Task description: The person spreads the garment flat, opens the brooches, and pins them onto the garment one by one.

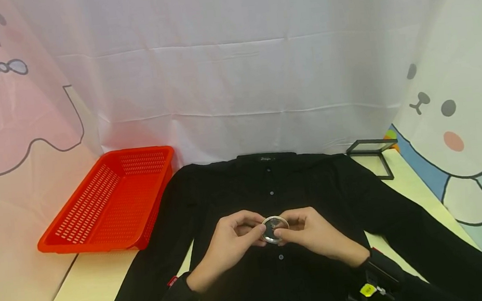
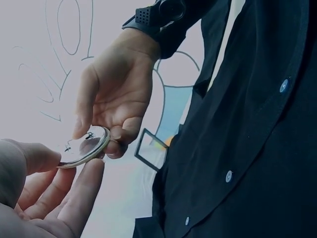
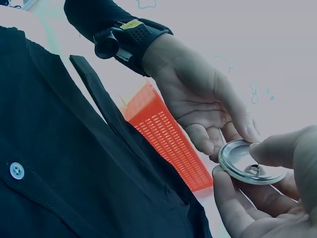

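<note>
Between my two hands is a round pin-back badge (image 1: 275, 229), its shiny metal back turned up. My left hand (image 1: 237, 235) pinches its left edge, thumb on top and fingers beneath. On the opposite edge my right hand (image 1: 312, 233) grips it, the thumb lying across the back. In the right wrist view, the pin fitting (image 3: 254, 169) shows beside the right thumb. The badge's front faces down and is hidden. Below both hands a black button-up shirt (image 1: 279, 277) lies spread out, its collar away from me and its row of buttons running down the middle.
A red perforated plastic basket (image 1: 147, 198) stands at the left, by the shirt's left sleeve. At the back right is a black-edged open frame (image 1: 383, 166). White cloth (image 1: 234, 83) hangs behind the pale table (image 1: 93, 286), with cartoon-printed curtains on both sides.
</note>
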A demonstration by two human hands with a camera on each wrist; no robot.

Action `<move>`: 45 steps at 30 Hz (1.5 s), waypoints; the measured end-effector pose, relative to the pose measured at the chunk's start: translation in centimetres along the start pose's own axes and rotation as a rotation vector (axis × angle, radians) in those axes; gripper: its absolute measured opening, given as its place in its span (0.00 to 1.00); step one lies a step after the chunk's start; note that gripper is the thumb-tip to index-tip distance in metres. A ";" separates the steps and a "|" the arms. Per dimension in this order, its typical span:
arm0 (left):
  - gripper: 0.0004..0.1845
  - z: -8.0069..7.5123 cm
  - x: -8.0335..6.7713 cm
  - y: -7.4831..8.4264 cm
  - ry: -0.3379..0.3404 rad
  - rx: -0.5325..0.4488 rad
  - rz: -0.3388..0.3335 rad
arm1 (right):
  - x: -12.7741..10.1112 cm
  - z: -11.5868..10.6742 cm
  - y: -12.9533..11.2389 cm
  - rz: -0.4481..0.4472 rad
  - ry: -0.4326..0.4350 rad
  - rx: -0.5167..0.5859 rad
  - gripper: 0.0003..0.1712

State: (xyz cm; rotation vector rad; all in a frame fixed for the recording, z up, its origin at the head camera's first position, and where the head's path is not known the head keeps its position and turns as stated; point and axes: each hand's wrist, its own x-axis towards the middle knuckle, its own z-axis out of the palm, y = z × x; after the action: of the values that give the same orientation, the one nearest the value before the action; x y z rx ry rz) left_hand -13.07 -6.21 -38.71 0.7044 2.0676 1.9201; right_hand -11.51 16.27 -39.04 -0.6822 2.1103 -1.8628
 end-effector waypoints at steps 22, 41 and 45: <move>0.11 -0.7 -0.3 -0.4 -0.049 -0.052 -0.004 | -0.5 -0.3 -0.2 -0.154 0.147 -0.151 0.10; 0.15 -0.3 -0.4 0.9 -0.044 0.368 0.017 | 0.5 1.3 -0.7 -0.621 0.077 -0.797 0.06; 0.13 -0.3 -0.2 0.6 -0.048 0.416 0.043 | 0.5 1.6 -0.8 -0.628 0.074 -0.861 0.08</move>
State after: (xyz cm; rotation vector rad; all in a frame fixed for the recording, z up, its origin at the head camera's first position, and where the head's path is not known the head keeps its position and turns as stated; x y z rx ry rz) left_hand -12.91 -6.58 -38.14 0.8742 2.4662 1.4838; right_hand -11.01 14.54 -38.45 -1.6201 2.9783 -1.0818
